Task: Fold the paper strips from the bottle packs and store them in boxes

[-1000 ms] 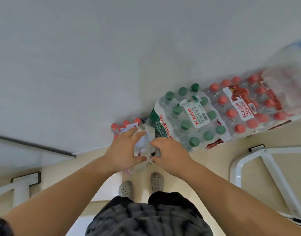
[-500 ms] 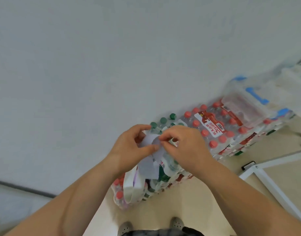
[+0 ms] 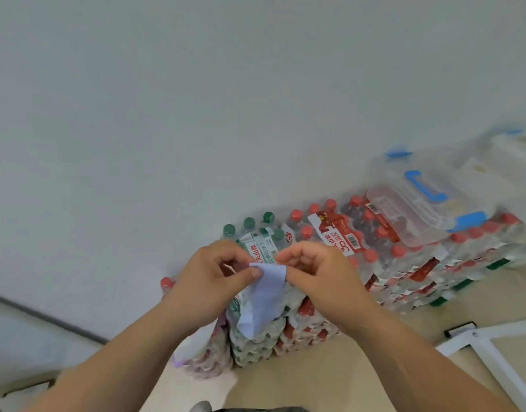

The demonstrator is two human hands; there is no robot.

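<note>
**Q:** What is held at the centre of the frame?

**A:** A pale paper strip, raised in front of the stacked bottle packs. Its top edge is stretched level between the two hands, and the rest hangs down, narrowing to a loose corner.

**Q:** How do the hands hold it?

**A:** The left hand pinches the strip's top left corner between thumb and forefinger, with the other fingers curled in above. The right hand pinches the top right corner in the same way, fingers bent inward. Both are grasping the strip.

**Q:** And the packs behind?

**A:** They stand in shrink-wrapped tiers on the floor, against a plain wall. A green-capped pack sits directly behind the hands, and red-capped ones run off to the right.

**Q:** Any boxes in the shot?

**A:** A clear box with blue clasps rests on top of the red-capped packs at right, well apart from the strip. What is inside it cannot be made out. A white frame stands on the floor at lower right.
</note>
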